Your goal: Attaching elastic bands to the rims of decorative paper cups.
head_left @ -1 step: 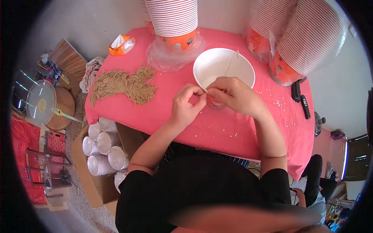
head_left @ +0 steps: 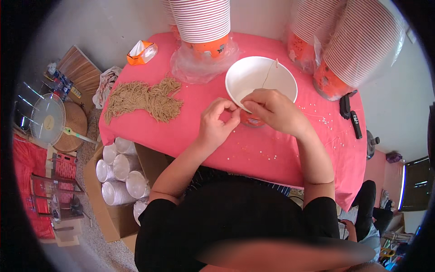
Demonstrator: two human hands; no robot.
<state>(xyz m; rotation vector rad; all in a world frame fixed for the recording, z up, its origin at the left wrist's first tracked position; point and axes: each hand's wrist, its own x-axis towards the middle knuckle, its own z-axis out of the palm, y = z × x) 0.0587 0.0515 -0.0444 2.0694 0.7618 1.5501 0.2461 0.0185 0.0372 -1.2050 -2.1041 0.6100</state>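
Note:
A white paper bucket (head_left: pixel 283 81) with an orange patterned outside stands on the pink-covered table in front of me. From a knot at its far rim, a thin beige string (head_left: pixel 269 75) runs down inside and disappears behind my right hand (head_left: pixel 275 109). The right thumb and fingers are pinched together at the near rim, partly inside the mouth. Just left of them, my left hand (head_left: pixel 220 121) has its thumb and forefinger pressed tip to tip against the outside of that rim. Whatever lies between either hand's fingertips is too small or hidden.
A bundle of beige strings (head_left: pixel 144 100) lies at left on the pink cloth (head_left: pixel 199 102). Tall stacks of buckets (head_left: pixel 202 20) (head_left: pixel 360 47) line the back. A cardboard box (head_left: pixel 108 222) of white cups sits below left. Small white bits are scattered right; another person (head_left: pixel 364 204) is lower right.
My right thumb and fingers have shifted very slightly at the near rim. Everything else looks the same.

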